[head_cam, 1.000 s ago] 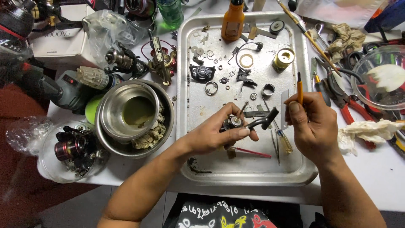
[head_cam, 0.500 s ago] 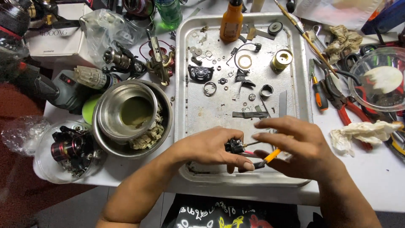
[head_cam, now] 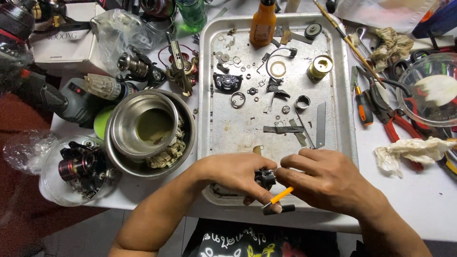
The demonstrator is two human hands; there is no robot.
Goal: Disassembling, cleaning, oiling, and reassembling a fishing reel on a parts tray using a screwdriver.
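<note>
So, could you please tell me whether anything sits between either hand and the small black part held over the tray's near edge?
Nothing visible does: the left hand and right hand both pinch the small black part directly, over the metal tray.

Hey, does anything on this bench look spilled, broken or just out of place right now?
Nothing looks spilled or broken. The metal tray holds scattered small parts, and both hands meet over its near edge: the left hand pinches a small black part, while the right hand holds an orange-handled tool against it.
</note>
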